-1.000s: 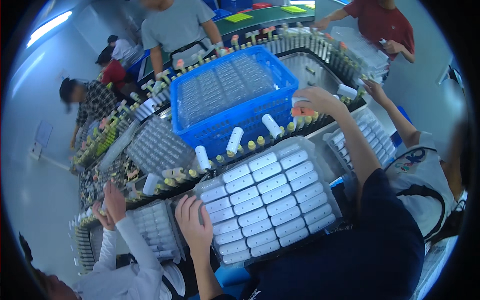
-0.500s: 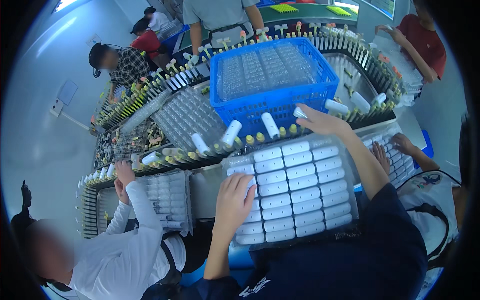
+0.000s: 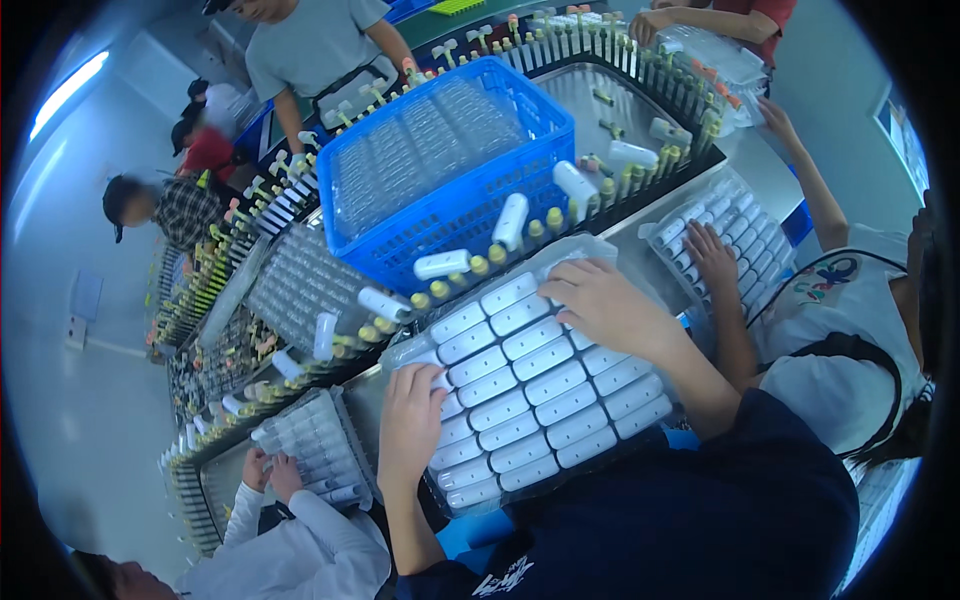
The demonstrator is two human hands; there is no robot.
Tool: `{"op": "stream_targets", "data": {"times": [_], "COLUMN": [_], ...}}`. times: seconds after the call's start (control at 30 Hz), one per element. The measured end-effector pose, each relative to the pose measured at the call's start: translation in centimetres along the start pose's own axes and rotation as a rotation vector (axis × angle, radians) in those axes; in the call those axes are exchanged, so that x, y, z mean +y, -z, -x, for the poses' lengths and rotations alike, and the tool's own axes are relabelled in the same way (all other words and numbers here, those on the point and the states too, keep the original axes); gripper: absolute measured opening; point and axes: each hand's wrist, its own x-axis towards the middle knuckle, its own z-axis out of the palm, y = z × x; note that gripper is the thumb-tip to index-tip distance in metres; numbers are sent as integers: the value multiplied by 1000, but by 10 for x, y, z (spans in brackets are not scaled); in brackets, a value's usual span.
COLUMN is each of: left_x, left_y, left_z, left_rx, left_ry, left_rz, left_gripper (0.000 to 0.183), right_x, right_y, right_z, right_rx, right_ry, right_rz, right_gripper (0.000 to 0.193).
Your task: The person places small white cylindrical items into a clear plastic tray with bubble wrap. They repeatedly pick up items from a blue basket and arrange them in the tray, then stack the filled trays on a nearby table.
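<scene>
A clear plastic tray (image 3: 600, 243) in front of me holds rows of white rounded casings (image 3: 553, 386), set close together in columns. My left hand (image 3: 408, 415) lies over the tray's left column, fingers bent and closed, with a white casing showing at the thumb and fingertips. Over the far right part of the tray, my right hand (image 3: 608, 308) has its fingers curled down onto the casings. Whatever sits under those fingers is hidden by the hand. Beyond the tray, loose white casings (image 3: 510, 221) lean on a row of yellow-topped posts (image 3: 497, 256).
A blue crate (image 3: 460, 215) filled with clear trays stands behind the posts. To the left, a co-worker's hands (image 3: 272, 470) touch another tray (image 3: 318, 440). At right, another person's hand (image 3: 712, 258) rests on a tray of casings (image 3: 745, 235). Empty-looking clear trays (image 3: 305, 285) lie left of the crate.
My right hand has come down from the posts, where it held a white casing, onto the tray. My left hand remains at the tray's left side. The whole view has turned.
</scene>
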Motion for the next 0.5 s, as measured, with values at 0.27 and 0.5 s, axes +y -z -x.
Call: {"op": "stream_targets", "data": {"times": [0.27,0.5], "left_x": [26,67], "left_y": [33,-4], "left_z": [-23,-118], "left_rx": [181,167], "left_ry": [-11,-66], "left_rz": [385,594], "left_gripper": [33,34], "right_x": [29,33], "right_y": [-10,-14], "right_z": [-2,-7], "right_rx": [125,112], "right_ry": [-27,32], "right_rz": [-2,96], "right_gripper": [30,31]}}
